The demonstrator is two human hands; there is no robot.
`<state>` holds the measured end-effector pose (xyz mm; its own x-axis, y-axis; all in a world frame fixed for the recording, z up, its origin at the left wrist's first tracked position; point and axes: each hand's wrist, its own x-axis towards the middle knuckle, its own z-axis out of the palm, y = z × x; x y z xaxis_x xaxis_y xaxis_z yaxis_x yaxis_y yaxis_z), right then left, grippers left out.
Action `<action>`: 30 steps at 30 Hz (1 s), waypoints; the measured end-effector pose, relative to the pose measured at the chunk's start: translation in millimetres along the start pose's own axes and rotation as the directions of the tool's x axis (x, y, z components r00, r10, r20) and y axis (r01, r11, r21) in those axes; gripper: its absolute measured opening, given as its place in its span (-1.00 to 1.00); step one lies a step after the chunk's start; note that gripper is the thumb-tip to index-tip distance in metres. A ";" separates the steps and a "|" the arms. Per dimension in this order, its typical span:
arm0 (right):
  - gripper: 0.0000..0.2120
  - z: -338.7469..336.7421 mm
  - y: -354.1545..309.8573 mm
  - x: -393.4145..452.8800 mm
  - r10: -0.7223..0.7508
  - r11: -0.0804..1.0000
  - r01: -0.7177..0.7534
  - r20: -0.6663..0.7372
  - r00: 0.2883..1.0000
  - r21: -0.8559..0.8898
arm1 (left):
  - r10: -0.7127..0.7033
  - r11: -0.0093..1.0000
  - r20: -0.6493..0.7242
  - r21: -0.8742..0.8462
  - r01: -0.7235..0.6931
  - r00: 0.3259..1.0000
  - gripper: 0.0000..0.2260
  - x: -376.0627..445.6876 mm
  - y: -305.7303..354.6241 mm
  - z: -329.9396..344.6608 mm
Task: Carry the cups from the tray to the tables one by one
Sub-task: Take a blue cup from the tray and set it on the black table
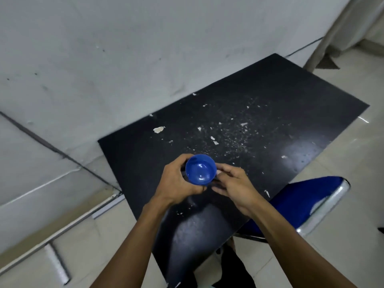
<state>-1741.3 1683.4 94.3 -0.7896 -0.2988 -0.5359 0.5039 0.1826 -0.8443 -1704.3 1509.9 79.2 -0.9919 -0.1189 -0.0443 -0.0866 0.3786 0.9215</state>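
Observation:
A blue plastic cup (pixel 200 169) stands upright, its open mouth facing me, over the near part of a black table (pixel 259 113). My left hand (pixel 177 181) wraps around the cup's left side and grips it. On the cup's right side, my right hand (pixel 232 183) has its fingertips at the rim. Whether the cup's base rests on the tabletop is hidden by my hands. No tray is in view.
White flakes and dust (pixel 228 129) lie scattered over the table's middle. A grey wall (pixel 104 59) runs along the table's far side. A blue chair with a metal frame (pixel 301 202) is tucked at the table's right edge. Pale floor tiles (pixel 353 152) surround it.

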 end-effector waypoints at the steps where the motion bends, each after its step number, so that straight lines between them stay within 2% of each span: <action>1: -0.75 -0.6 -0.9 7.6 0.009 1.000 -0.009 0.024 1.000 -0.013 | -0.020 1.000 -0.027 0.001 0.020 0.999 -0.36 1.6 -3.0 1.5; 9: -0.73 -18.9 -2.9 67.3 0.097 0.989 -0.071 0.209 0.973 -0.129 | -0.204 0.979 -0.182 -0.018 0.204 0.962 -0.36 18.2 -22.1 26.7; 15: -0.71 -37.0 0.8 107.5 0.165 0.969 -0.105 0.274 0.947 -0.222 | -0.319 0.948 -0.245 -0.076 0.310 0.915 -0.35 33.6 -35.2 54.5; 30: -0.68 -59.4 10.4 147.7 0.211 0.940 -0.081 0.379 0.901 -0.332 | -0.433 0.900 -0.283 -0.095 0.425 0.855 -0.32 53.3 -56.3 90.1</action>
<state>-1873.5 1696.8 6.0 -0.4729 -0.5854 -0.6586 0.4210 0.5065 -0.7525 -1760.6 1564.9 -9.7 -0.7848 -0.5258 -0.3281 -0.4904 0.2030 0.8476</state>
